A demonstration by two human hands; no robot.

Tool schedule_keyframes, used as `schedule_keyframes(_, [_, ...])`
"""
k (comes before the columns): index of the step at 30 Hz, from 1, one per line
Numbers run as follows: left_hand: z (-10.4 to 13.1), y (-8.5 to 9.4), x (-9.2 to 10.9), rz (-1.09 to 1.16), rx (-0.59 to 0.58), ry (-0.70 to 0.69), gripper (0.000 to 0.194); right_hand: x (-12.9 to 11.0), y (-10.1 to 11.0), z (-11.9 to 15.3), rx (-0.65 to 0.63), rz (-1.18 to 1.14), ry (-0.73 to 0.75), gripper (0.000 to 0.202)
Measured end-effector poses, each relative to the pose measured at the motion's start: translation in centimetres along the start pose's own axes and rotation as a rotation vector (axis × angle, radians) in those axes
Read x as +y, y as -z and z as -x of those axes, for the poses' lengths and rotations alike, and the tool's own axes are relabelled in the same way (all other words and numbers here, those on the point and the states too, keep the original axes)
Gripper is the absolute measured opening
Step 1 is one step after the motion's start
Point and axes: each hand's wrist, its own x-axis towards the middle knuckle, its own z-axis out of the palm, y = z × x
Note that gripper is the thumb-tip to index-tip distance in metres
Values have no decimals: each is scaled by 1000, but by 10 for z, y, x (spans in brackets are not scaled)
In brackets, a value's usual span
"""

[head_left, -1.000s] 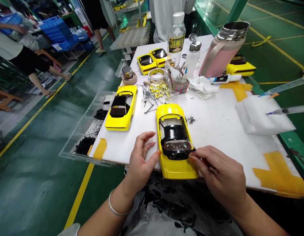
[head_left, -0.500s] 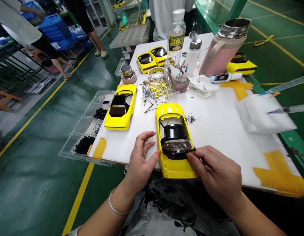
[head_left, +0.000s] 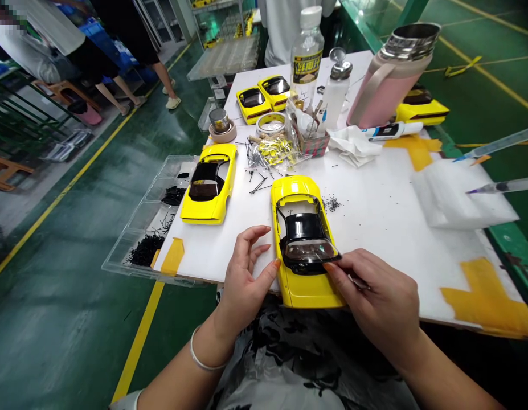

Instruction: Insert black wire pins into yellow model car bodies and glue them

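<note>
A yellow toy car body (head_left: 308, 290) lies at the table's near edge, its black roof and rear part fitted in the middle. A clear windshield with a black rim (head_left: 312, 250) sits across it, raised at its right corner. My right hand (head_left: 377, 290) pinches that corner between thumb and fingers. A slim metallic thing shows under its curled fingers; I cannot make out what it is. My left hand (head_left: 249, 273) is on the left side, fingers curved and apart, thumb tip against the body's flank. A second yellow car body (head_left: 210, 182) lies to the left.
Beyond are a bag of small yellow parts (head_left: 274, 152), loose black pins (head_left: 258, 183), a plastic bottle (head_left: 306, 62) and a pink flask (head_left: 389, 80). A clear tray (head_left: 118, 250) of black parts adjoins the left edge. Syringes (head_left: 507, 187) rest on white foam (head_left: 460, 193). People stand at upper left.
My hands and the car body stay nearly in place, with my right fingers still at the windshield's corner. The people at the upper left have shifted position.
</note>
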Motion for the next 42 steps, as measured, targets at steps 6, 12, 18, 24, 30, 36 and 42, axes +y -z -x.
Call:
schedule_keyframes(6, [-1,-7,3,-100,-61,-58,65,3,-1,0,-14,34,-16,15])
schedule_keyframes(12, [-8,-21,12,-188,-76,-46,74,4,-1,1,5,23,-10,11])
schedule_keyframes(18, [-13,-22,13,-160,-88,-40,73,8,14,0,66,26,-36,10])
schedule_keyframes(24, [-12,-23,12,-151,-72,-42,71,10,21,4,-52,23,127,16])
schedule_keyframes(30, [-11,-21,7,-161,-77,-50,71,15,16,5,-168,85,183,15])
schedule_keyframes(36, [-8,-14,5,79,-92,-29,69,28,37,-3,-100,-140,81,21])
schedule_keyframes(42, [-15,-21,7,153,-33,64,58,61,76,0,-74,62,-207,29])
